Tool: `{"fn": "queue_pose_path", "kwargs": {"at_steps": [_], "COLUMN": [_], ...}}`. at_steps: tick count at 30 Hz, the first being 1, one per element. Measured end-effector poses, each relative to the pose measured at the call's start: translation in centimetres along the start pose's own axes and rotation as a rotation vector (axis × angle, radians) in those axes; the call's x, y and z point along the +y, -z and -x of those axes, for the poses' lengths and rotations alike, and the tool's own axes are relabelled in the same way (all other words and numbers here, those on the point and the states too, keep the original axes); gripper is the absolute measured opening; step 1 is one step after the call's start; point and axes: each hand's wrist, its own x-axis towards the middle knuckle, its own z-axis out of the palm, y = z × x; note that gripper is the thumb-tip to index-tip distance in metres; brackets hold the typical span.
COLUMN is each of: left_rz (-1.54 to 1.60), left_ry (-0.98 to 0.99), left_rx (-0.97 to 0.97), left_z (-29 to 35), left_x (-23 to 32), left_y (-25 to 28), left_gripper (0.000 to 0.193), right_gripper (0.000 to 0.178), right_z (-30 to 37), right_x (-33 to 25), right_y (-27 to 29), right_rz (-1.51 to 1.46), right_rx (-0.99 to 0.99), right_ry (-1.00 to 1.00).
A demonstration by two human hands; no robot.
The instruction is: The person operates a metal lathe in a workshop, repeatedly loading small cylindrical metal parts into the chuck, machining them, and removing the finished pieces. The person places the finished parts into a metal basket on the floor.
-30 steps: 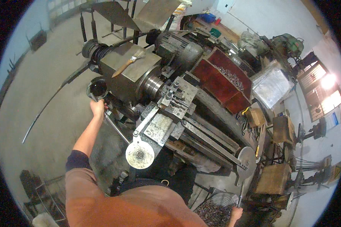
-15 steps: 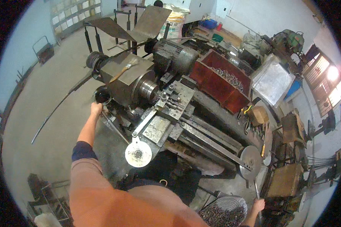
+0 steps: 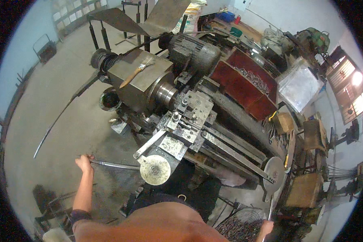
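A greasy lathe-like machine (image 3: 139,86) stretches diagonally across the middle. My left hand (image 3: 84,163) is closed around the end of a metal lever (image 3: 121,165), which runs behind a pale round disc (image 3: 155,170). At the lower right, my right hand (image 3: 266,228) grips another metal lever (image 3: 271,205), which hangs below a grey disc (image 3: 274,172) at the end of the bed. Between the two, the tool slide (image 3: 195,105) sits close to the shiny spindle (image 3: 166,93). A wooden-handled brush (image 3: 135,74) lies on top of the headstock.
Behind the bed stands a dark red bin (image 3: 242,90) of small metal parts. A motor (image 3: 195,52) sits left of it. Near my right hand is a basket (image 3: 246,215) of dark pieces. A long bent rod (image 3: 68,107) juts out left; hand tools (image 3: 278,139) lie at right.
My left hand has swung its lever toward me and left, away from the headstock. My right hand has shifted slightly down and left with its lever. The view has shifted a little.
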Motion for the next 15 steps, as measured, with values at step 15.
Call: {"fn": "queue_pose_path", "kwargs": {"at_steps": [15], "left_rz": [0.061], "left_ry": [-0.103], "left_rx": [0.127], "left_z": [-2.6], "left_x": [-0.7], "left_y": [-5.0], "left_gripper": [0.016], "right_gripper": [0.045], "right_z": [4.1], "right_x": [-2.8], "right_y": [2.9], "right_rz": [-0.071], "right_rx": [-0.13], "right_ry": [-0.087]}}
